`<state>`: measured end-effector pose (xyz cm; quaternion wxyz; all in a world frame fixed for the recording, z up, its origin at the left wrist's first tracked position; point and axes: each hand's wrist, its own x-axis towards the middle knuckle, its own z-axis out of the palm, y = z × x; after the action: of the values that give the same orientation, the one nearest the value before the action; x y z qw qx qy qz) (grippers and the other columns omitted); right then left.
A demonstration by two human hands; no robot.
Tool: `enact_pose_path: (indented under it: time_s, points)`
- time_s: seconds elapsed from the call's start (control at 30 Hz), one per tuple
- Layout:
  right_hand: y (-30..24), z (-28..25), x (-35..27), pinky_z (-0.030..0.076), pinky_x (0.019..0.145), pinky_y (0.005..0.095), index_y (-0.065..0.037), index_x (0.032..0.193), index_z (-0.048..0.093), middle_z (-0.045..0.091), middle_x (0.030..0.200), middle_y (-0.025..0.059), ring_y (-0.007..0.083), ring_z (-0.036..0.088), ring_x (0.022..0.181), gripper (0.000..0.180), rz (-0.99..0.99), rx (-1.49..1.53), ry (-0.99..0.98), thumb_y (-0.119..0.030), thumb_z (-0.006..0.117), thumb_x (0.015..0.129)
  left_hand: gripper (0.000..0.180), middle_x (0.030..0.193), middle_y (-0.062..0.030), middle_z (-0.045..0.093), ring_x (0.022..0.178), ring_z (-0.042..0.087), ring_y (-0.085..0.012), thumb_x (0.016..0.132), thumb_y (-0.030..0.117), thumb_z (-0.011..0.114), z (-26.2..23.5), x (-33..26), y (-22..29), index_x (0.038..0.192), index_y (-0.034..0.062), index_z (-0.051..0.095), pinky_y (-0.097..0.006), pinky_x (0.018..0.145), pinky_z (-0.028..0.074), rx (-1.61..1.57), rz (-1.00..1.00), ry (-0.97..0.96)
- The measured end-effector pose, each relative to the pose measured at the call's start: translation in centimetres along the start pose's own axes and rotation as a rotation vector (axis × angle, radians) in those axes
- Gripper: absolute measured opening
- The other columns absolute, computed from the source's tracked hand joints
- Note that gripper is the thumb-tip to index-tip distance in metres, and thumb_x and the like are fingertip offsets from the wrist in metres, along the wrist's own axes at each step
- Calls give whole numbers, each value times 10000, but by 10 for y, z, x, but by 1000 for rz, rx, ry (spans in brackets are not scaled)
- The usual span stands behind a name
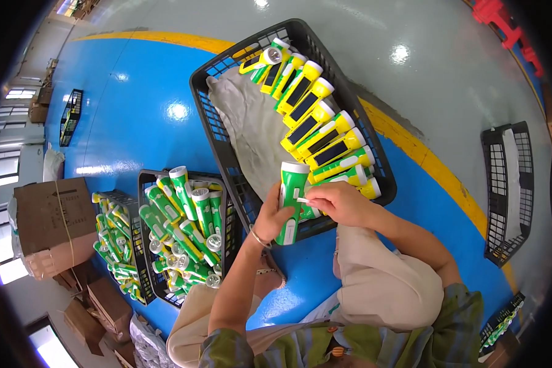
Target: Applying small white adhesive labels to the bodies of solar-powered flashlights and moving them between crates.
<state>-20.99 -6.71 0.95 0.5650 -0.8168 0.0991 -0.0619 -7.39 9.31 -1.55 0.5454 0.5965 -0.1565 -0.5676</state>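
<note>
A green flashlight with a white head stands nearly upright in my left hand, whose fingers wrap its side. My right hand pinches a small white piece against the flashlight's face; I cannot make out whether the piece is loose or part of it. Just beyond my hands is a large black crate with a grey plastic liner. Along its right side lies a row of yellow-and-green flashlights, several with dark panels facing up.
Left of my legs, a black crate holds a heap of green flashlights. A second filled crate and a cardboard box stand further left. Another black crate sits at the far right, past a yellow floor line.
</note>
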Motion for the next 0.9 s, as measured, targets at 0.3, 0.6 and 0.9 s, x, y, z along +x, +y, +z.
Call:
enact_pose_path:
  time_s: [0.3, 0.6, 0.9]
  points:
    - [-6, 4, -3, 450, 585, 406, -86, 851, 573, 614, 742, 118, 313, 597, 701, 85, 13, -50, 42, -168, 580, 828, 601, 1031, -218, 567, 928, 584, -350, 810, 138, 611, 32, -16, 16, 1291, -36, 296, -371, 782, 461, 664, 422, 182]
    - [-20, -2, -3, 460, 544, 403, -67, 765, 607, 613, 684, 118, 312, 601, 635, 147, -8, -205, 265, -211, 631, 783, 417, 912, -192, 584, 812, 601, -291, 879, 129, 530, 51, -19, 13, 1220, -56, 378, -342, 696, 469, 650, 532, 380]
    - [-15, -3, -4, 457, 562, 406, -75, 748, 620, 606, 681, 120, 309, 596, 637, 185, 23, -286, 117, -250, 678, 741, 501, 1055, -84, 559, 930, 535, -143, 821, 153, 664, 37, -20, 14, 1211, -35, 411, -285, 828, 439, 124, 357, 60]
